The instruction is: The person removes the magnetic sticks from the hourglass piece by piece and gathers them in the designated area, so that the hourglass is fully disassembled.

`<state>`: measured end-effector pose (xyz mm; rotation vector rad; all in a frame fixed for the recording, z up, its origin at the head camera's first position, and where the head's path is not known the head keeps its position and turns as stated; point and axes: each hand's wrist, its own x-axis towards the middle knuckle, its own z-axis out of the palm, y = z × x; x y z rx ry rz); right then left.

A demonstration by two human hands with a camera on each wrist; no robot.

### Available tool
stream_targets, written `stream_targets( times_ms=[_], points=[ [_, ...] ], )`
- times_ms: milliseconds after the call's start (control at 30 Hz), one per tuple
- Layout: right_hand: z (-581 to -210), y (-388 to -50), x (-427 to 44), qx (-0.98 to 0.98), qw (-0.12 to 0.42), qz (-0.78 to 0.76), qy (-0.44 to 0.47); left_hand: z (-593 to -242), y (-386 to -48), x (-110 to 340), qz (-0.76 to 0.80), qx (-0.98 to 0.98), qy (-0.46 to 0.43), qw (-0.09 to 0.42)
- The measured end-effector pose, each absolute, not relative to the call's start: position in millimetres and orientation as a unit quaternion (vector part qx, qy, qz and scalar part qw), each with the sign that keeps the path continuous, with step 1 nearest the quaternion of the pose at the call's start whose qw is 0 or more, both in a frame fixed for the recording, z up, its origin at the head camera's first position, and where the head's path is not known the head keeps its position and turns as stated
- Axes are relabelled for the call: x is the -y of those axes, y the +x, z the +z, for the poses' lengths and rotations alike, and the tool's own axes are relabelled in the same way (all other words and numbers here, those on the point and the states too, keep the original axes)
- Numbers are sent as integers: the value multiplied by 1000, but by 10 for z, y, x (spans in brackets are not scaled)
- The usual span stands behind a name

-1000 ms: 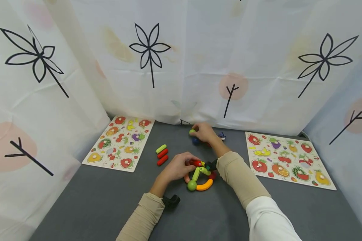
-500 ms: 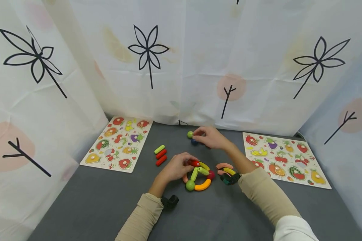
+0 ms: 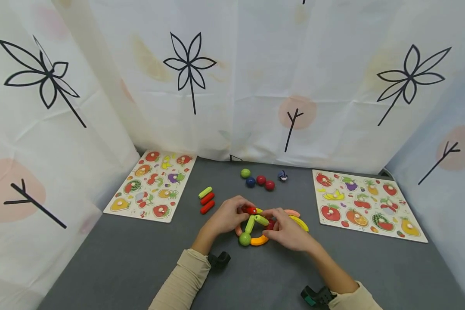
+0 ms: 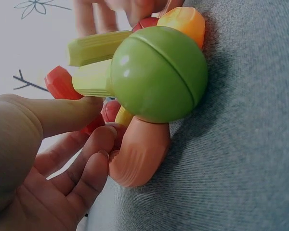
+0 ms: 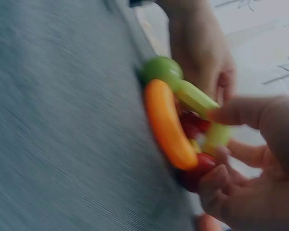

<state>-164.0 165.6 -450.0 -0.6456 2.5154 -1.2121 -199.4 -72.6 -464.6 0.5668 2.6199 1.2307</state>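
Note:
A ring of curved pieces and balls lies on the grey table, with a green ball (image 3: 245, 239), an orange curve (image 3: 259, 240) and light-green sticks (image 3: 249, 224) rising from it. My left hand (image 3: 227, 215) pinches a red stick (image 3: 251, 210) at the ring's far left; in the left wrist view its fingers also lie by a pink curve (image 4: 142, 159). My right hand (image 3: 288, 230) has thumb and fingers round the ring's right side, at a red ball (image 5: 200, 171) and a light-green stick (image 5: 197, 98). Blur hides the exact contact.
Behind the ring lie a green ball (image 3: 246, 173), a blue ball (image 3: 250, 182), two red balls (image 3: 269, 185) and a small figure (image 3: 282, 175). Loose sticks (image 3: 207, 207) lie left, a yellow curve (image 3: 300, 223) right. Fruit boards (image 3: 149, 185) (image 3: 372, 206) flank them.
My right hand has come back from the loose balls at the rear to the ring's right side, leaving those balls on the table. My left hand keeps its grip on the red stick.

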Motion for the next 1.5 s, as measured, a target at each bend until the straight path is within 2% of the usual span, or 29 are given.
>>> stream_targets(
  times_ms=[167,467,633,767,867,1033,1233,1500],
  points=[
    [-4573,-1603,-1549,-888,98,-410,-186,-4656,-1984,742,425,-882,184,93],
    [-4586,-1607,-1531,-896,92,-401,-168,-4613,-1997,835,432,-879,178,93],
    [-4581,-1608,-1540,-892,92,-405,-177,-4543,-2092,960,425,-897,112,42],
    [-4586,-1597,-1552,-892,96,-407,-173,-4501,-2291,1163,339,-939,64,0],
    [-4592,-1596,-1550,-894,97,-405,-166,-4469,-2460,1315,258,-964,66,-16],
    [-4611,-1593,-1537,-895,93,-403,-164,-4485,-2665,1440,190,-979,74,6],
    [-4616,-1606,-1527,-894,100,-404,-166,-4570,-2732,1463,179,-981,63,25],
    [-4609,-1617,-1559,-881,123,-425,-168,-4500,-2561,1385,225,-970,89,-3]
  ],
)
